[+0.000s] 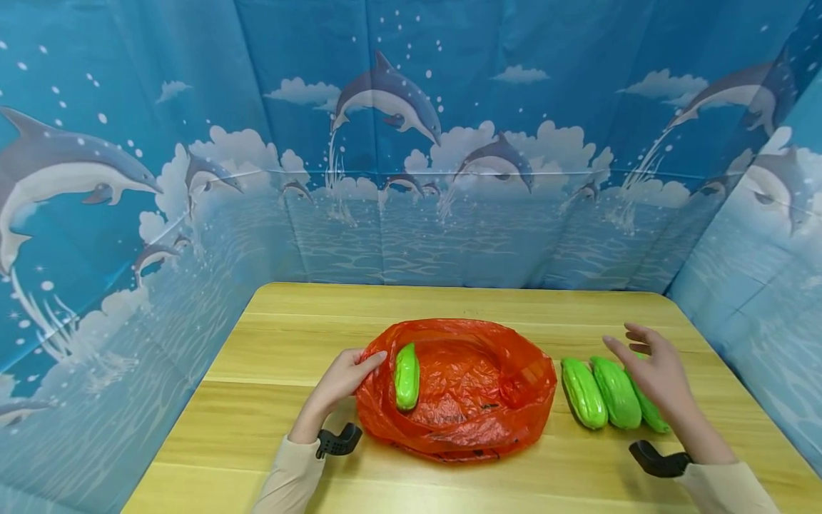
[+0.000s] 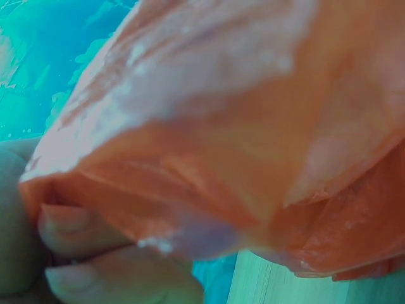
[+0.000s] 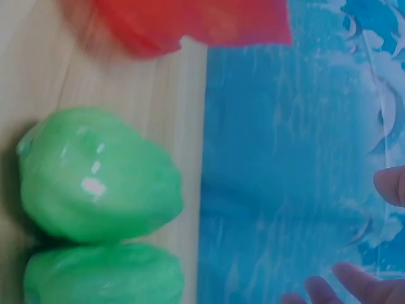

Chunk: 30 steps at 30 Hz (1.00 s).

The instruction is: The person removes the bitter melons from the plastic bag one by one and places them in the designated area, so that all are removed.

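An open-mouthed red plastic bag (image 1: 452, 378) lies spread in the middle of the table. My left hand (image 1: 343, 378) grips its left rim, thumb over the edge; in the left wrist view the other fingers (image 2: 88, 231) curl round the film. Inside the bag, toward its left side, rests one long glossy green vegetable (image 1: 407, 378), its exact kind unclear. Three similar green vegetables (image 1: 584, 396) lie side by side to the right of the bag. Above the rightmost one, my right hand (image 1: 658, 371) hovers with fingers spread and holds nothing, partly hiding it.
The wooden table (image 1: 270, 400) has its far edge against a blue dolphin-print curtain (image 1: 411, 235), which also runs along the left and right sides. A black wrist mount (image 1: 340, 440) sits on the left wrist and another (image 1: 661, 460) on the right.
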Tool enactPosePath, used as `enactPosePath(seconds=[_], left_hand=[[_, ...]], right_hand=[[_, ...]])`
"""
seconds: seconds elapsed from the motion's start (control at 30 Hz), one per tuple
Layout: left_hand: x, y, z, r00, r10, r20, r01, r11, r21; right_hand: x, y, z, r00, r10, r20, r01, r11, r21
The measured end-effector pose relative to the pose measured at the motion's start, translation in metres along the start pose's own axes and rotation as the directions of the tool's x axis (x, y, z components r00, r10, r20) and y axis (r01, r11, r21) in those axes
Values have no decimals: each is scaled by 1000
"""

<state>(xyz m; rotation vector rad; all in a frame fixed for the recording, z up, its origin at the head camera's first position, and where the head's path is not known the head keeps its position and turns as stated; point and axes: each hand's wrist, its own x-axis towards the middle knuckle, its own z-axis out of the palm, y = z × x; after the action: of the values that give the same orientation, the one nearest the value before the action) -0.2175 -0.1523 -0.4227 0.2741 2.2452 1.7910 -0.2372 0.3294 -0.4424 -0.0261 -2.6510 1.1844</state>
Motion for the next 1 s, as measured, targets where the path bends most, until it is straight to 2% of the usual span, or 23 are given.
enactPosePath(seconds=[0.07,0.23,0.47,0.67,1.0], left_hand=[[0,0,0,1000,1,0,-1,1000,3],[0,0,0,1000,0,4,0,1000,-2],[0,0,0,1000,2,3,-2,1000,-7],[0,0,1,1000,1,10,-1,1000,-8],[0,-1,1,1000,7,10,-7,1000,-3]], right_hand=[[-8,-25,-2,1000,-10,17,10,1000,26],[-11,-50,2,999,-33,19,33,999,28],[-11,-66,11,995,-90,46,87,995,56],[-10,-79,22,989,-115,93,105,989,104],[-5,-101,37,977,-159,140,145,984,106]])
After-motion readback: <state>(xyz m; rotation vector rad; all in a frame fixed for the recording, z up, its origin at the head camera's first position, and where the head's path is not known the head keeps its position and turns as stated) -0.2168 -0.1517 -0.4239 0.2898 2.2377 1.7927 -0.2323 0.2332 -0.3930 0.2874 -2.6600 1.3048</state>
